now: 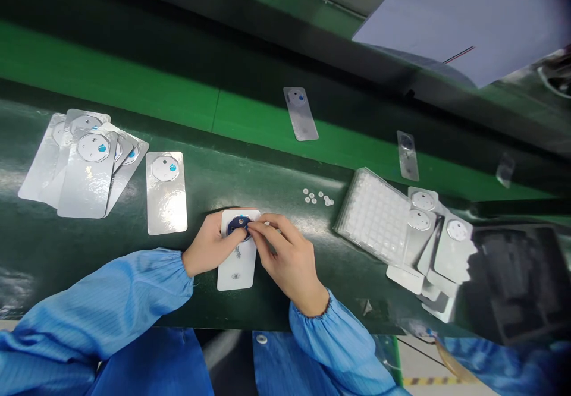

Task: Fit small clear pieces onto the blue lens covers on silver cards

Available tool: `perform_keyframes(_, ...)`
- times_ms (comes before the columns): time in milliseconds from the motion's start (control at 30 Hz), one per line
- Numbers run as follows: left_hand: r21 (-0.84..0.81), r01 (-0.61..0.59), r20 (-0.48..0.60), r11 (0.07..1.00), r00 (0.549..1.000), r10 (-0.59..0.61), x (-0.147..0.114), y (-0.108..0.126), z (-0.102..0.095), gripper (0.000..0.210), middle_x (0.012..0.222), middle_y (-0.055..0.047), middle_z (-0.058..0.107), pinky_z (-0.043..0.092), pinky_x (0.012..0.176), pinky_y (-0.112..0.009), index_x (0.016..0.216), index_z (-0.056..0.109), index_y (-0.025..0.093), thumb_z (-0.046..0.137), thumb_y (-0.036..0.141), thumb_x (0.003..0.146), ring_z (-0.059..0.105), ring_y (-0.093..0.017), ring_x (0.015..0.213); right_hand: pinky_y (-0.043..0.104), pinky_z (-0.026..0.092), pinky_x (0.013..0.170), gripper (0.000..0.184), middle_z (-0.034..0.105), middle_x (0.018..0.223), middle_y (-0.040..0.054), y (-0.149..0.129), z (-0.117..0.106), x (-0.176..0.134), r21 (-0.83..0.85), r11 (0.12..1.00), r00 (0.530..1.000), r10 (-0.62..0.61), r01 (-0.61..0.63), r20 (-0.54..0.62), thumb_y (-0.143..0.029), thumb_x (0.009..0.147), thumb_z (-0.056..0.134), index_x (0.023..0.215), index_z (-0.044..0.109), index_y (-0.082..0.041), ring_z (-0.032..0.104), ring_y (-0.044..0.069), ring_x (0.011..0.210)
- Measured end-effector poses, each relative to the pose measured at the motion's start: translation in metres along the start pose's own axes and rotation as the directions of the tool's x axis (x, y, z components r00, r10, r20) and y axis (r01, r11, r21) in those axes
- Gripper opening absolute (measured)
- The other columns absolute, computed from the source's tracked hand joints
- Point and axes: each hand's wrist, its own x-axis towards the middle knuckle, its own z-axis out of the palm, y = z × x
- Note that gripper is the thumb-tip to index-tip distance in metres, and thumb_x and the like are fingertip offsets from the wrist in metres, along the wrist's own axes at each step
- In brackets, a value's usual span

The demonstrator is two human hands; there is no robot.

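Note:
A pale, glossy phone back cover point(236, 270) lies upright before me, tilted slightly, at the table's front. My left hand point(209, 247) grips its left edge, with the thumb across the dark round camera area point(232, 225) near the top. Over the same area, the thumb and fingertips of my right hand point(288, 259) are pinched together at its right side. Whatever is between those fingertips is too small or too hidden to make out. Several small white round pieces point(313, 201) are scattered on the table beyond my right hand.
Left of me are a fanned pile of covers point(87, 185) and a single cover point(166, 206). At right, a clear compartment tray point(375, 214) adjoins more covers point(450, 250) and a black tray point(513, 271). Covers point(301, 116) lie along the green belt point(250, 116). Another person's blue sleeve point(491, 363) shows lower right.

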Motion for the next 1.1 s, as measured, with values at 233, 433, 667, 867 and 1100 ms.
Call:
perform_keyframes(233,0.014,0.002,-0.005,1.0,1.0,-0.002,0.0004,-0.0047,0.0003,0.038,0.108,-0.009,0.077,0.058,0.085,-0.033,0.121,0.072,0.011,0.066,0.025,0.086,0.072,-0.026,0.103,0.033,0.061,0.077,0.025,0.076,0.109,0.0084,0.0053,0.0032,-0.0039,-0.024,0.998,0.997,-0.066,0.065,-0.034,-0.014,0.102,0.056,0.113,0.077,-0.023,0.072,0.019,0.086)
perform_keyframes(433,0.036,-0.016,0.001,0.999,1.0,0.016,-0.0001,-0.0059,0.0006,0.038,0.111,-0.009,0.077,0.058,0.087,-0.033,0.122,0.072,0.012,0.065,0.026,0.087,0.071,-0.027,0.104,0.034,0.062,0.083,0.023,0.076,0.108,0.0088,0.0084,0.0066,-0.0054,0.039,0.997,0.997,-0.068,0.07,-0.046,-0.012,0.101,0.058,0.109,0.077,-0.021,0.073,0.02,0.09)
perform_keyframes(667,0.047,-0.018,0.019,0.999,1.0,0.017,-0.0007,-0.0049,-0.0006,0.036,0.106,-0.008,0.077,0.057,0.08,-0.03,0.121,0.072,0.011,0.064,0.024,0.088,0.071,-0.024,0.096,0.031,0.062,0.076,0.014,0.073,0.103,0.0074,0.0059,0.0042,0.001,0.186,0.982,0.999,0.036,-0.034,-0.011,-0.017,0.101,0.059,0.104,0.072,-0.022,0.073,0.019,0.09)
perform_keyframes(867,0.026,-0.018,0.013,0.999,1.0,0.018,0.0004,-0.0061,0.0005,0.036,0.103,-0.009,0.076,0.058,0.08,-0.03,0.119,0.072,0.01,0.064,0.025,0.087,0.071,-0.025,0.096,0.031,0.062,0.071,0.013,0.07,0.103,0.0077,0.0074,0.0066,-0.0009,0.213,0.977,0.999,0.034,-0.026,-0.03,-0.019,0.101,0.06,0.108,0.071,-0.022,0.072,0.019,0.087)
perform_keyframes(1100,0.032,-0.016,0.017,0.999,1.0,0.016,-0.0001,-0.008,0.0001,0.039,0.104,-0.009,0.077,0.058,0.081,-0.031,0.124,0.071,0.01,0.063,0.026,0.089,0.072,-0.025,0.096,0.034,0.062,0.083,0.015,0.071,0.107,0.0084,0.0074,0.0078,-0.0017,0.14,0.989,0.997,-0.048,0.055,-0.054,-0.013,0.101,0.059,0.109,0.069,-0.021,0.073,0.019,0.089)
